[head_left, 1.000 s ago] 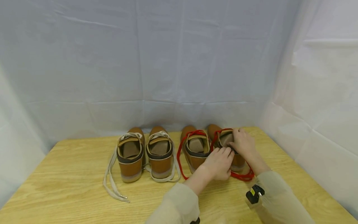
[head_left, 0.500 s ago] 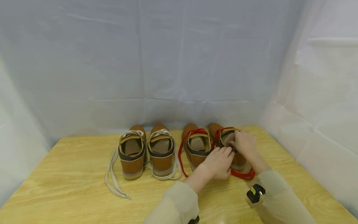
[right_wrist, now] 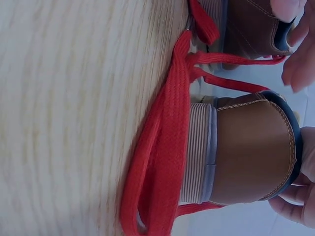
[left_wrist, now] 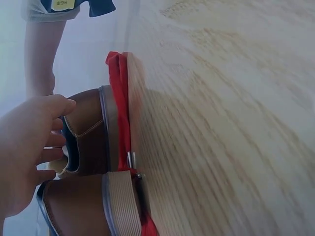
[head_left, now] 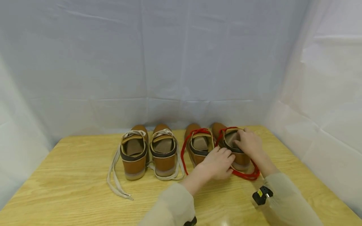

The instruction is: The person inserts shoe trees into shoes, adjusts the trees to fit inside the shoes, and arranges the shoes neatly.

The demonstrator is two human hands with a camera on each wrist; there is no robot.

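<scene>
We see four tan shoes standing in a row, heels toward us, on the wooden desk (head_left: 70, 175), close to the pale cloth backdrop (head_left: 169, 62). Our hands work at the rightmost shoe (head_left: 238, 157), whose red lace (head_left: 246, 175) lies loose in loops on the desk around its heel and right side. The right hand (head_left: 249, 142) rests on the collar of that shoe, its fingers curled over the rim and into the opening, so its grip is closed on the shoe's edge. The left hand (head_left: 219, 163) sits at the heel, between this shoe and its red-laced mate (head_left: 199, 149); its fingers touch the heel collar in a relaxed bend, and from the left wrist view they reach toward the dark rim without clearly closing on it. We cannot make out anything lying inside either shoe beyond the insole. The two shoes at the left, the first white-laced shoe (head_left: 133, 155) and the second white-laced shoe (head_left: 164, 153), stand just beside each other, well apart from our hands, their pale laces (head_left: 113, 179) trailing onto the desk.
</scene>
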